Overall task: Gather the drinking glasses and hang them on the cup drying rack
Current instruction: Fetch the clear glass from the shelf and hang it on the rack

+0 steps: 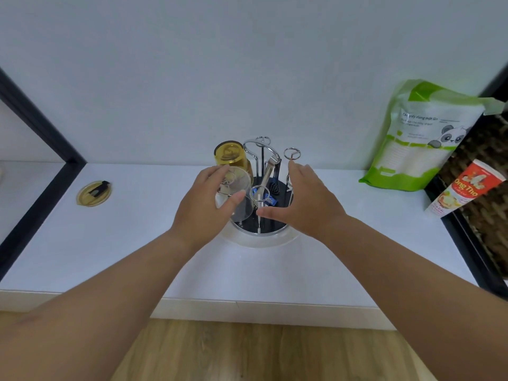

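At about 2 o'clock on the white table (316,270), the green-and-white plastic pouch with a panda drawing (420,138) carries small grey print, too blurred to read surely. At 3 o'clock, the red-and-white paper tube (464,195) shows large letters reading "ong Tho".
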